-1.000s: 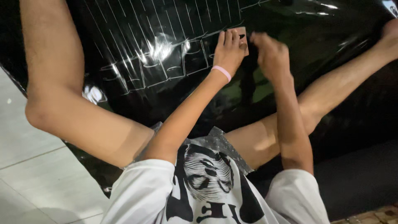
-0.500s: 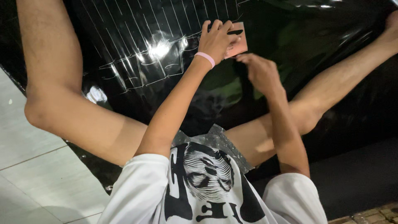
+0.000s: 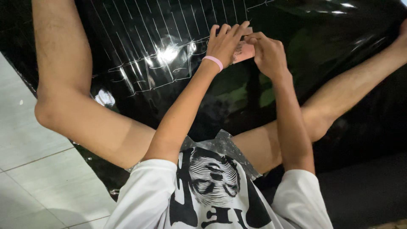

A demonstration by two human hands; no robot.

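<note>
A person sits on a glossy black plastic sheet (image 3: 322,46) spread over a pale tiled floor (image 3: 38,169), with bare legs stretched out to either side across the sheet. Both hands meet near the far edge of the sheet, a little past its middle, on a small flat pinkish-tan card (image 3: 243,51) with dark specks on its face.

The left hand (image 3: 226,42) lies over the card's left part, its 4 fingers extended and close together, pointing towards the far edge, pressing the card down against the sheet rather than wrapping around it. A pink band (image 3: 213,62) circles that wrist. The right hand (image 3: 268,53) has its fingers curled and bunched, their tips pinching the card's upper right edge; how far they close under it cannot be told. The 2 hands touch each other above the card.

Thin white lines (image 3: 161,51) are scored into the sheet to the left of the card, running in long parallel strokes from the far edge and crossed by a band of shorter marks, with a bright glare spot among them.

In the near foreground is the person's white short-sleeved shirt (image 3: 212,195) with a black striped face print, and a crumpled clear plastic scrap (image 3: 224,144) lies just beyond it, between the legs.
</note>
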